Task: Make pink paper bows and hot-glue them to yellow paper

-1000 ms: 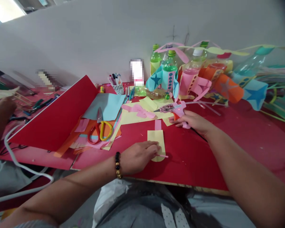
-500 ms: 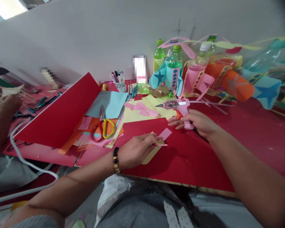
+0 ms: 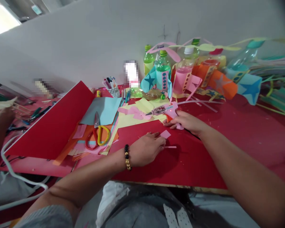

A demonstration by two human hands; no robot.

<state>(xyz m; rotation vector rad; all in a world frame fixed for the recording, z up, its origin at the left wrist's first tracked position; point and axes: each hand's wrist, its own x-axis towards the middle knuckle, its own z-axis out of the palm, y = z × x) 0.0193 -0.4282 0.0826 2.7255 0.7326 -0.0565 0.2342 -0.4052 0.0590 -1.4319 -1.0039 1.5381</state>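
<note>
My left hand [image 3: 147, 148], with a bead bracelet at the wrist, rests on the red table cover [image 3: 204, 152] near the front edge. Its fingers are curled and pinch a thin pink stick [image 3: 171, 147] that pokes out to the right. A small pink paper piece [image 3: 165, 134] lies just beyond its fingertips. My right hand [image 3: 186, 122] is closed around the handle of a pink glue gun [image 3: 165, 110], whose nozzle points left over yellow paper sheets [image 3: 133, 119]. The yellow cut-out seen earlier is hidden.
Red-and-yellow-handled scissors [image 3: 98, 134] lie on loose coloured papers beside a propped red card sheet [image 3: 52, 126]. Decorated plastic bottles [image 3: 163, 71] and a pen cup [image 3: 111, 86] stand along the wall. Another person's hand [image 3: 0, 118] is at the far left, and a white cable [image 3: 14, 172] hangs off the table.
The yellow cut-out with its pink tab turned and slid under my left hand, leaving only the pink piece showing. My right hand stayed on the glue gun.
</note>
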